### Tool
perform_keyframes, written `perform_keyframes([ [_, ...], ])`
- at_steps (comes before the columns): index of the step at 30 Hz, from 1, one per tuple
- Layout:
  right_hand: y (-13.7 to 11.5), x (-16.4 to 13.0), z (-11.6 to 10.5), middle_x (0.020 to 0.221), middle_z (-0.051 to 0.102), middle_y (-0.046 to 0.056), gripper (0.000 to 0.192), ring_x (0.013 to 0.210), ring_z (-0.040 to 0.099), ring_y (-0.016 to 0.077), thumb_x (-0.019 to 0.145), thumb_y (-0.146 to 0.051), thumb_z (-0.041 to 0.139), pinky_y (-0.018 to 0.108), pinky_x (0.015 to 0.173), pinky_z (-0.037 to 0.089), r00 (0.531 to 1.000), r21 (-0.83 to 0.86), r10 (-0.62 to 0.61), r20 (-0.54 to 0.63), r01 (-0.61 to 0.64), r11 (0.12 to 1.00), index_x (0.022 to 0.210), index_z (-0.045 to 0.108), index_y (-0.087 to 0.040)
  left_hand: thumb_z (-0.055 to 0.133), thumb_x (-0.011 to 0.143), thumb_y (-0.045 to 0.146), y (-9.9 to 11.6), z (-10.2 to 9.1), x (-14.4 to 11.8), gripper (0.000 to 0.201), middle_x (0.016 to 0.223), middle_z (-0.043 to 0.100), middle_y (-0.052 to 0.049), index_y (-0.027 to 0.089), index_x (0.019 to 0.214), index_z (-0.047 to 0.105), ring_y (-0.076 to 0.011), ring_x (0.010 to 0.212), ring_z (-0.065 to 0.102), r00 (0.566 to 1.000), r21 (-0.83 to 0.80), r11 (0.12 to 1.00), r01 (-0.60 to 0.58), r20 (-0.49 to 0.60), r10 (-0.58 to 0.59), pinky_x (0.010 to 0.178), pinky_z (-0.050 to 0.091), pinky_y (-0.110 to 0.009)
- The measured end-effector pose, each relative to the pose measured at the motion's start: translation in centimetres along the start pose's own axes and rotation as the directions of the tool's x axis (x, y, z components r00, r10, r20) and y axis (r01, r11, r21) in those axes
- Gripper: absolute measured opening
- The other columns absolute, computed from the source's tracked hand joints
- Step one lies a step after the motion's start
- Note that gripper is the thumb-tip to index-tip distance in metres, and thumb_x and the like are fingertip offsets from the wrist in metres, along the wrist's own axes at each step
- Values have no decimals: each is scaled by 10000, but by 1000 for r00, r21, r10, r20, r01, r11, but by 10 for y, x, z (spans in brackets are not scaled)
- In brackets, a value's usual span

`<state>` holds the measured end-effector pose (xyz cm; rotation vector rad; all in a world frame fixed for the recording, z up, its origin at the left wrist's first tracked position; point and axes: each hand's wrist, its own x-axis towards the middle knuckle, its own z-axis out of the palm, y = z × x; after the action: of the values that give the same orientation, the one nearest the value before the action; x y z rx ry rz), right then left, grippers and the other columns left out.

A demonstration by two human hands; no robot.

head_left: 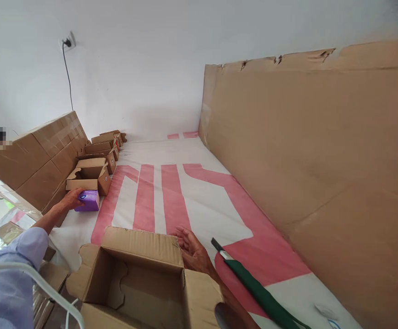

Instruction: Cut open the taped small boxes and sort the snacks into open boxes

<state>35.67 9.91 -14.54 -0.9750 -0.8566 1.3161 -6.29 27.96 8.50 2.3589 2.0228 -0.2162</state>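
My left hand [71, 199] reaches out to the left and grips a small purple box [89, 201] that rests on the white and pink table cover [171, 192]. Just behind the purple box stands a small open brown carton [89, 176]. My right hand [192, 250] rests with fingers spread against the right wall of a large open cardboard box [140, 274] directly in front of me. The large box looks empty inside.
A row of small open cartons [104, 145] runs back along the left edge, beside stacked taped cartons [41, 160]. A tall cardboard sheet [309, 173] leans along the right. A green-handled tool [254, 285] lies by my right forearm. A wall socket [67, 43] holds a plugged cable.
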Motion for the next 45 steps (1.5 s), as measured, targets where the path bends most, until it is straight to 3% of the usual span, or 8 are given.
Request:
perform_keyframes([
  [5,4,-3,1,1151,759,87,645,838,719,221,699,-569,934,349,723,620,999,9,-33,-43,33,999,1230,692,-294,676,831,265,-3,15,7,679,1525,570,-172,227,1502,572,-326,1383,607,991,48,990,133,-31,-131,1119,505,-394],
  [13,4,0,-2,1127,767,81,612,786,705,199,703,-536,934,341,717,615,1000,-5,-30,10,30,1000,1212,699,-290,637,914,287,15,9,12,380,1423,622,-208,218,1278,720,-416,1309,640,955,167,941,295,-78,-285,1035,535,-495],
  [21,14,5,2,1098,766,59,681,746,696,195,648,-625,933,338,672,605,998,2,-50,-31,50,999,1197,691,-303,740,876,433,35,0,12,522,1432,632,-257,143,1308,711,-437,1285,648,925,155,913,377,-112,-363,1015,537,-567],
  [31,2,3,2,1064,758,51,681,753,683,188,614,-577,933,323,657,589,998,-18,-41,-44,41,999,1182,694,-287,717,880,380,59,-39,-28,328,1344,716,-171,189,1138,785,-396,1268,666,971,143,966,215,-136,-195,1003,541,-442],
  [34,6,4,2,1051,749,40,692,755,686,186,602,-568,929,310,638,575,998,-4,-36,-59,36,999,1184,684,-286,700,903,537,90,-59,-58,389,1182,786,-79,217,1102,796,-311,1135,716,998,-16,998,-57,-38,56,972,542,-367],
  [36,7,5,3,1036,741,27,690,744,676,181,590,-576,920,307,638,560,997,5,-31,-66,32,999,1168,676,-290,734,854,619,114,-66,-86,458,1180,794,-48,261,1133,798,-302,1114,725,949,-222,946,-236,155,274,957,551,-359],
  [40,-4,0,5,1043,727,25,678,741,665,173,602,-541,919,307,658,545,998,3,-14,-54,14,1000,1174,662,-286,928,669,530,151,-53,-134,566,1264,759,-22,390,1199,788,-330,1178,706,877,-164,925,-343,297,378,1046,497,-395],
  [45,-23,-11,8,1108,728,43,602,826,693,197,652,-447,916,332,730,573,999,-8,-14,-39,14,1000,1180,672,-294,703,871,248,172,-17,-138,207,1132,797,-111,284,1044,812,-360,1118,731,889,58,915,-398,270,370,969,522,-450],
])
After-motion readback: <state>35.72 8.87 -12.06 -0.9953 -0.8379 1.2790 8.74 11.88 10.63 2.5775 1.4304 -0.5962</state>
